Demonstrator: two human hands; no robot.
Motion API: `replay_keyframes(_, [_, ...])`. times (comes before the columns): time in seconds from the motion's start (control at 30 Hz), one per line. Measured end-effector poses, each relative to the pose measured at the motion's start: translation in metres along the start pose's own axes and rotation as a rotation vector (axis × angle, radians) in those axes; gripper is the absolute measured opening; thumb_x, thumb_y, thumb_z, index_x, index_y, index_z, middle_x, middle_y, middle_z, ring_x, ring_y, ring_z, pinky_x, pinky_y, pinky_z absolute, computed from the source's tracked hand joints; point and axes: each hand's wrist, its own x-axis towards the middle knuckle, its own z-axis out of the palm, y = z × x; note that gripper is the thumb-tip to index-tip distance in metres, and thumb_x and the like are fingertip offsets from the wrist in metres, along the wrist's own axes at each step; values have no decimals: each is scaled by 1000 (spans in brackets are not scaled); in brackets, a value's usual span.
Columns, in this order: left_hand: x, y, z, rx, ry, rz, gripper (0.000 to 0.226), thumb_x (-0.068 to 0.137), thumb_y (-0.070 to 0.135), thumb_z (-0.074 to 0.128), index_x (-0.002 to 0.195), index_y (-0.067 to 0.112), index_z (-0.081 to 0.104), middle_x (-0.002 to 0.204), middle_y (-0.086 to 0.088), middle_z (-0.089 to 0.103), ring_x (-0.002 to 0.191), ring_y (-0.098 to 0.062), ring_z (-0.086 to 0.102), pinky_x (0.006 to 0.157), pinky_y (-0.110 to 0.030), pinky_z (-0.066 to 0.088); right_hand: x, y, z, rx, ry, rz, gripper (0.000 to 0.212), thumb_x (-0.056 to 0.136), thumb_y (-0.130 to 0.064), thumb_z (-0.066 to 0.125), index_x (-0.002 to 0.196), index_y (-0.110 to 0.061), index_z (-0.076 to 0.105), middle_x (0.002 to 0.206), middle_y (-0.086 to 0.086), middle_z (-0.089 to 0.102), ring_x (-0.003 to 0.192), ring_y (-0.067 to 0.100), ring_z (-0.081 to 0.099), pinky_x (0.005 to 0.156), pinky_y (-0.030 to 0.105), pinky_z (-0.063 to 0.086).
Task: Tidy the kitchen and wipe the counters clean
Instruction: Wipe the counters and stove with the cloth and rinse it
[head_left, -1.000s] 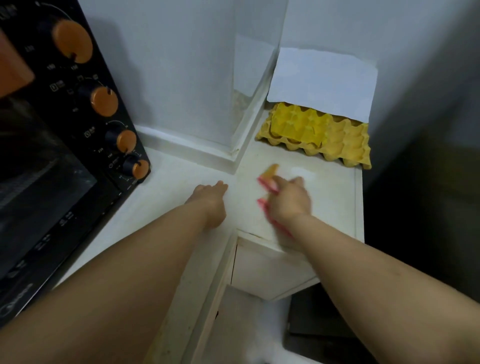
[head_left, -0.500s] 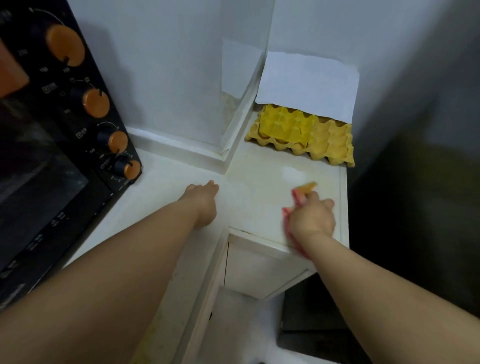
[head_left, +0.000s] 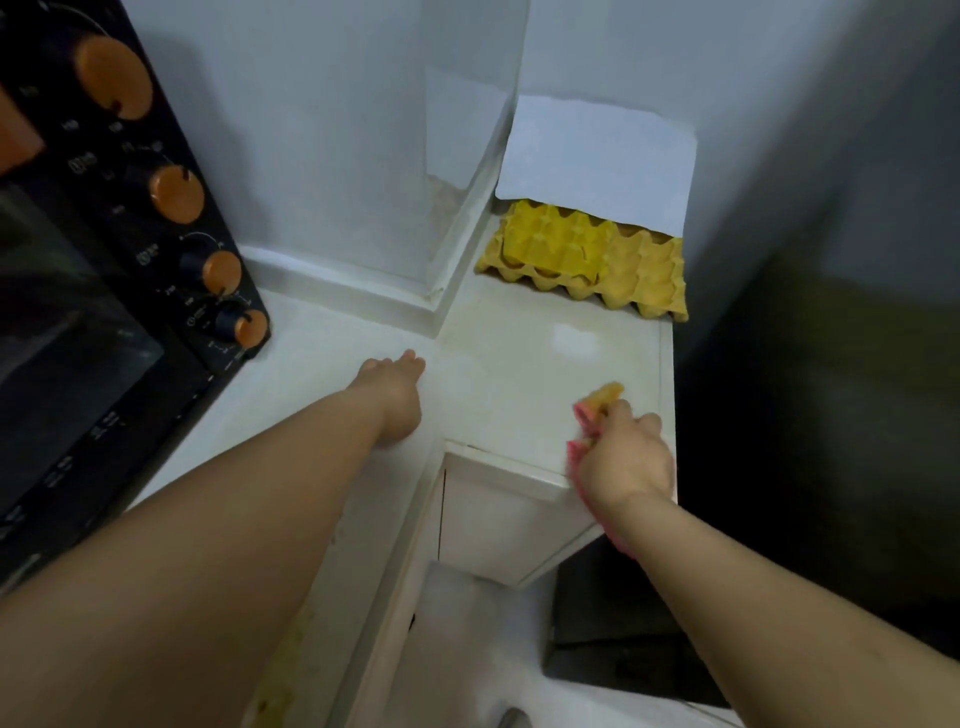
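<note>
My right hand has its fingers curled around a pink and orange cloth, pressing it on the white counter near the front right corner. My left hand rests flat on the counter, fingers straight and together, well apart from the cloth. Yellow egg trays sit at the back against the wall under a white sheet of paper. The black oven with orange knobs is on my left.
</note>
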Motion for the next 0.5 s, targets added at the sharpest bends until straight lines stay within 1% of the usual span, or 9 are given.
replay_keyframes(0.07, [1, 0, 1, -5, 8, -2, 69, 92, 0, 33, 152, 9, 2, 160, -7, -3, 144, -32, 16, 116, -33, 14, 0, -43, 19, -6, -73, -203, 58, 87, -36, 63, 134, -15, 37, 120, 12, 42, 93, 31, 56, 75, 34, 44])
replay_keyframes(0.1, [1, 0, 2, -7, 12, -2, 69, 92, 1, 35, 152, 10, 3, 160, -8, -2, 145, -31, 15, 116, -32, 13, -3, -64, 31, -5, -102, -304, 61, 86, -37, 64, 135, -15, 36, 123, 13, 42, 99, 33, 57, 80, 36, 45])
replay_keyframes(0.17, [0, 0, 4, -8, 31, -1, 68, 93, 7, 41, 152, 10, 6, 160, -8, 1, 145, -29, 15, 117, -30, 12, -11, -98, 43, 18, -114, -450, 61, 86, -37, 64, 135, -15, 36, 124, 15, 42, 102, 34, 55, 84, 38, 44])
replay_keyframes(0.23, [1, -1, 4, 6, 43, 1, 68, 94, 11, 44, 152, 11, 8, 160, -8, 3, 146, -27, 16, 117, -28, 12, -17, -104, 41, 31, -122, -509, 60, 87, -37, 63, 135, -15, 36, 123, 15, 41, 101, 35, 54, 82, 39, 43])
replay_keyframes(0.3, [2, -4, 5, 2, 41, -8, 69, 93, 8, 43, 152, 11, 8, 160, -8, 3, 145, -28, 16, 118, -29, 13, -23, -82, 33, 19, -135, -542, 56, 87, -36, 62, 132, -14, 38, 121, 14, 42, 99, 36, 55, 79, 38, 43])
replay_keyframes(0.33, [1, -4, 5, 1, 38, -11, 69, 92, 6, 42, 152, 10, 8, 160, -8, 3, 145, -29, 17, 117, -29, 14, -24, -63, 28, -4, -137, -527, 52, 88, -33, 62, 130, -15, 39, 120, 13, 42, 99, 36, 56, 77, 37, 44])
replay_keyframes(0.37, [0, -2, 5, 3, 32, -8, 69, 92, 5, 40, 152, 10, 7, 160, -9, 4, 144, -31, 18, 116, -30, 15, -23, -41, 21, -24, -131, -474, 49, 87, -31, 62, 128, -15, 40, 119, 13, 43, 98, 36, 57, 76, 36, 45])
replay_keyframes(0.43, [-3, 2, 4, 0, 28, -4, 66, 93, 4, 37, 152, 8, 6, 160, -9, 4, 143, -32, 18, 115, -31, 16, -19, 5, 4, -36, -124, -282, 44, 87, -35, 60, 123, -18, 43, 115, 10, 45, 96, 34, 59, 78, 36, 48])
replay_keyframes(0.5, [-4, 3, 4, -1, 33, 6, 66, 93, 3, 34, 152, 8, 5, 160, -9, 1, 144, -31, 18, 115, -32, 16, -20, 37, -10, -31, -97, -88, 38, 88, -39, 58, 118, -19, 45, 112, 9, 46, 93, 32, 58, 78, 38, 53])
